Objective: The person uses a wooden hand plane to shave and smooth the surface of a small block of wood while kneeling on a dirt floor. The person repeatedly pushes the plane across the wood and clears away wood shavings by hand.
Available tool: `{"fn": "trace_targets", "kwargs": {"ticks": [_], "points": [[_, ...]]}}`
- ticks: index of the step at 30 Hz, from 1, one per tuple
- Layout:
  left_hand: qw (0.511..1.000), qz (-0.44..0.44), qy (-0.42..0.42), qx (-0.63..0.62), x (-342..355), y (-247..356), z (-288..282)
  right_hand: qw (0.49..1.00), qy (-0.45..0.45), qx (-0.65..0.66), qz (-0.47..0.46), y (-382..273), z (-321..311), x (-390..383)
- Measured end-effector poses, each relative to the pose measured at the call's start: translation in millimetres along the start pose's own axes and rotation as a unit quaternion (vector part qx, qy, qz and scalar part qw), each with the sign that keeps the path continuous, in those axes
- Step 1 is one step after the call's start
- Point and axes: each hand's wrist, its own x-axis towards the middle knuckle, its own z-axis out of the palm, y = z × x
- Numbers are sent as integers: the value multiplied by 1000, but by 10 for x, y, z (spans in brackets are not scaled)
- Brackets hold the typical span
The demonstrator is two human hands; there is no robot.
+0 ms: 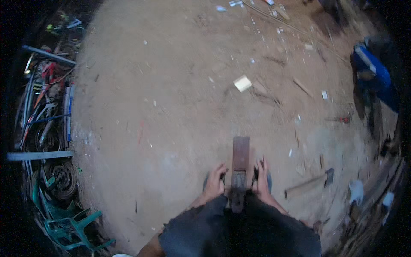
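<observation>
A wooden hand plane [241, 153] with a long reddish-brown body points away from me, close in front of my dark shirt. Its near end is dark and partly lost against the shirt. Dark handles stick out on both sides of it. My left hand [212, 184] is closed around the left handle, fingertips pointing forward. On the other side, my right hand [262, 182] grips the right handle in the same way. Motion blur softens the fingers, and the plane's underside is hidden.
A hatchet-like tool [310, 183] lies on the dirt floor [141, 107] to my right. Farther ahead is a pale yellow block [242, 83]. Metal scrap and a green plastic chair [77, 229] line the left side. A blue object [372, 70] stands far right.
</observation>
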Motion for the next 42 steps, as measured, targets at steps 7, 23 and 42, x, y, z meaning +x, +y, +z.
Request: {"fn": "trace_targets", "kwargs": {"ticks": [7,23,42], "points": [[1000,-21,-7,2,-4,125,-58,996,64,-33,-60,-233,-42,15],[996,14,-36,76,-6,152,-160,944,16,-329,-38,-347,-6,137],[990,86,-34,102,622,90,-157,971,82,-221,-51,-396,-160,416]]}}
